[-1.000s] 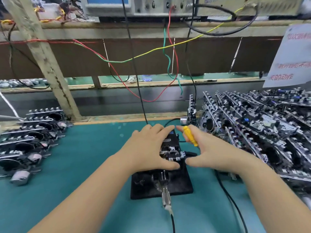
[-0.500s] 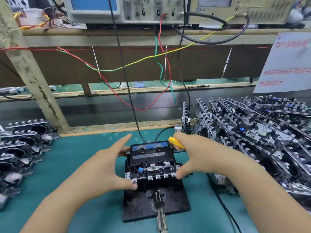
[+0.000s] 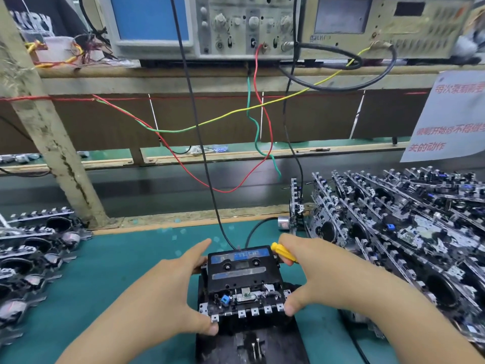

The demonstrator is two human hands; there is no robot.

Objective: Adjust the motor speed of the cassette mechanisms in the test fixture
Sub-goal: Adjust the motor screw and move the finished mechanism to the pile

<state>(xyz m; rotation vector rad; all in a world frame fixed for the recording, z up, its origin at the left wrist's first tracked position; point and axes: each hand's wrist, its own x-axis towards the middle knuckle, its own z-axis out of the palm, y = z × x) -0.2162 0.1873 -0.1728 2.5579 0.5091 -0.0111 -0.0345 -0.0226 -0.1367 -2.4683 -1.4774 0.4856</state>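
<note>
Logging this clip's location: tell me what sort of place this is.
Most likely an electronics assembly or test bench in a factory: an oscilloscope on the shelf, heaps of cassette mechanisms on the green mat, and one held in a fixture.

left hand [image 3: 168,292]: thumb forward, fingers spread | right hand [image 3: 322,279]: fingers curled, gripping

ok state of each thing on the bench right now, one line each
cassette mechanism: seated on the fixture, gripped at both sides
cassette: loaded in the mechanism
test fixture: flat on the green mat
yellow screwdriver: held in the right hand, not applied
left hand: grips the mechanism
right hand: grips mechanism and screwdriver
</note>
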